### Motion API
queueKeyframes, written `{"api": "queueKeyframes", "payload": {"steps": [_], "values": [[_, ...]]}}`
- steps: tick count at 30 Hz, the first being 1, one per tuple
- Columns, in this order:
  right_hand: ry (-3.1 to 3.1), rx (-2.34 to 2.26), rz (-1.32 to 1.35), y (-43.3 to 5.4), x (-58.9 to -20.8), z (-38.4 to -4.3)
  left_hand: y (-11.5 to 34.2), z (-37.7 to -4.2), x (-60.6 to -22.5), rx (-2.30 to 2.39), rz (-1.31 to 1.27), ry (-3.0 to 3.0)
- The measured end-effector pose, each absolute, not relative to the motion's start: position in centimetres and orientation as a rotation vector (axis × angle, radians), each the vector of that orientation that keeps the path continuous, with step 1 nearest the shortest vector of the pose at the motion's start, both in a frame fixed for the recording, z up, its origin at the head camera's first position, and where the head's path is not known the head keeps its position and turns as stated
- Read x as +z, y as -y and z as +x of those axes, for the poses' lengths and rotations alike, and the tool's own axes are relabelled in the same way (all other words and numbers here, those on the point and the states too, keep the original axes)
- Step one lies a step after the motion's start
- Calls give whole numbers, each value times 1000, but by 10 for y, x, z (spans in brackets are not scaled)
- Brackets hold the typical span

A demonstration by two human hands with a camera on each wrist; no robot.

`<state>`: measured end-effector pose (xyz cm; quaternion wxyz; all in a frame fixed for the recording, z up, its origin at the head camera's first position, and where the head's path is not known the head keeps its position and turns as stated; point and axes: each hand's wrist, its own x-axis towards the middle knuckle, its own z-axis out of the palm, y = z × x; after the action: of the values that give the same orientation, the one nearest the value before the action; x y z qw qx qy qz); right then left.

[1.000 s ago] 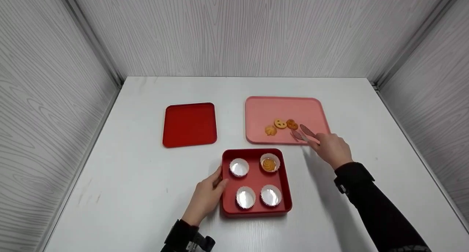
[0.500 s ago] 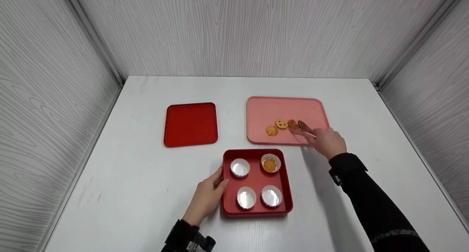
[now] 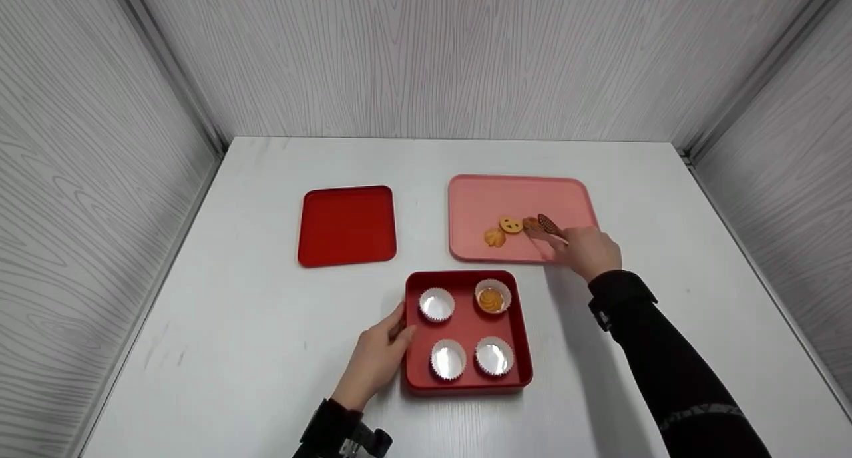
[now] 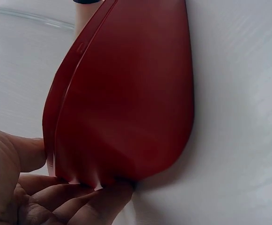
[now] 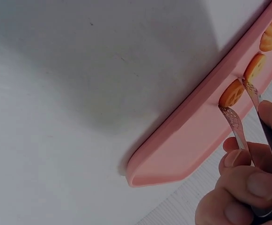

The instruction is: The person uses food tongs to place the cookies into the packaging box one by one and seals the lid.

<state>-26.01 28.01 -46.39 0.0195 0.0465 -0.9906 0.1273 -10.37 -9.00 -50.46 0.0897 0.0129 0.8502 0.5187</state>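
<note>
My left hand (image 3: 376, 358) grips the left wall of a square red box (image 3: 466, 385), thumb over the rim and fingers against the outside, as the left wrist view shows. Inside the box stand several white paper baking cups (image 3: 436, 305); the far right one holds a swirled cookie (image 3: 491, 300). My right hand (image 3: 589, 251) holds metal tongs (image 5: 236, 124) over a pink tray (image 3: 479, 195). The perforated tips sit on either side of a pretzel-like cookie (image 5: 231, 93). Beside it on the tray lie a round cookie with holes (image 3: 511, 225) and a flower-shaped cookie (image 3: 494, 237).
A flat red lid or tray (image 3: 346, 226) lies at the left of the white table (image 3: 233, 325), level with the pink tray. Grey wood-grain panels (image 3: 413, 58) enclose the table at the back and both sides.
My right hand has moved slightly left and away from me, bringing the tongs' tips from beside the pretzel-like cookie to around it. The left hand and box have stayed put.
</note>
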Motion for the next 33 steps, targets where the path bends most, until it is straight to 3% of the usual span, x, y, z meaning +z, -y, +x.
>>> {"api": "queueKeyframes", "payload": {"steps": [33], "values": [[2870, 369, 292, -299, -475, -246, 89, -104, -505, 1543, 32, -2528]]}}
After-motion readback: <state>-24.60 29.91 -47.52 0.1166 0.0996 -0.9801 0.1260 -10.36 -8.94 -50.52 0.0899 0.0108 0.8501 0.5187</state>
